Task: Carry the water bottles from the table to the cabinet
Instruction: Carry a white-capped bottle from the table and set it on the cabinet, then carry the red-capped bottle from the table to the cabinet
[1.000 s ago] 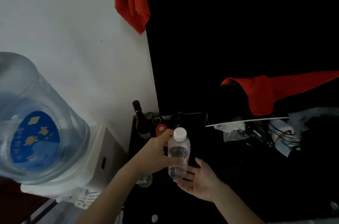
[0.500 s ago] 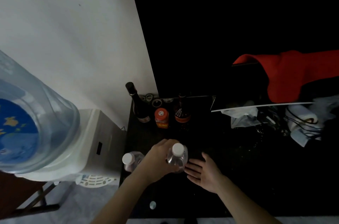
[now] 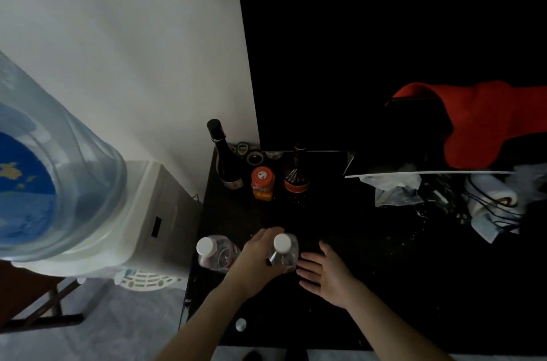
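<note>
We're looking down on a dark cabinet top with a water dispenser carrying a big blue jug to its left, against a white wall. At the back edge stand a dark wine bottle, an orange-lidded jar and a brown bottle, with tape rolls behind them. To the right sit crumpled plastic, a cable bundle with cloth and a red cloth draped over something dark. Nothing blocks the front-left area. One clear water bottle with white cap already stands at the front-left corner. The second water bottle, clear with a white cap, is upright just beside it to the right; we can't tell whether its base touches the top. Our left hand wraps round its body from the left, fingers curled on it. Our right hand is flat, fingers straight, tips just beside the bottle's right side, holding nothing.
</note>
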### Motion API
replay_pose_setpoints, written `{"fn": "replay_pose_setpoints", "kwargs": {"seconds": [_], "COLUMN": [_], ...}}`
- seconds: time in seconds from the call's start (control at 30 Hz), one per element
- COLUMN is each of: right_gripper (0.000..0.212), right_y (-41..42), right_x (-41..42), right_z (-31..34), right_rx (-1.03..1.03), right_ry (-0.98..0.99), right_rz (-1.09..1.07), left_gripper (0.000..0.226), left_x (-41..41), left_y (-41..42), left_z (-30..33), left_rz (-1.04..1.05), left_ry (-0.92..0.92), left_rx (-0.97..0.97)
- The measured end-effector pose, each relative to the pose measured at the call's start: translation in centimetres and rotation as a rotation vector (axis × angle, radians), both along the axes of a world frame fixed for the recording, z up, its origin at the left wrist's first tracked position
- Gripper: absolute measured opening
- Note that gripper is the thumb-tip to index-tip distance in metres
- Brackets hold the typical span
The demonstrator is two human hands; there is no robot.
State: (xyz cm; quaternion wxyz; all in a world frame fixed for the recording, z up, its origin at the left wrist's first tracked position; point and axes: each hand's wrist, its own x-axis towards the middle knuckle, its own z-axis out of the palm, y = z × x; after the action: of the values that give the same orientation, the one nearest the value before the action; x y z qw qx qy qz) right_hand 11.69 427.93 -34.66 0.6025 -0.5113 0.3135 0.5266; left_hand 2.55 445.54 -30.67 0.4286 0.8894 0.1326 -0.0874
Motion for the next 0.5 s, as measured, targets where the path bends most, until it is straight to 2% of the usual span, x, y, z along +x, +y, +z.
{"fn": "replay_pose_setpoints", "kwargs": {"seconds": [0.13, 0.27, 0.5], "right_gripper": [0.061, 0.057, 0.046], "right_y": [0.1, 0.2, 0.4], "right_x": [0.3, 1.1, 3.7], "right_z": [0.9, 2.8, 8.6], "right_rx": [-0.008, -0.028, -0.008], "right_ry": [-0.011, -0.044, -0.251], "right_rz": [0.034, 0.101, 0.205], "left_gripper": [0.074, 0.097, 0.117], "left_x": [0.3, 1.0, 2.0], "left_y": [0.0, 0.1, 1.6], "left_z": [0.6, 1.7, 6.1], "left_rz": [-0.018, -0.09, -0.164], "left_ry": [0.046, 0.153, 0.199], "left_rx": [-0.006, 0.013, 0.113]}}
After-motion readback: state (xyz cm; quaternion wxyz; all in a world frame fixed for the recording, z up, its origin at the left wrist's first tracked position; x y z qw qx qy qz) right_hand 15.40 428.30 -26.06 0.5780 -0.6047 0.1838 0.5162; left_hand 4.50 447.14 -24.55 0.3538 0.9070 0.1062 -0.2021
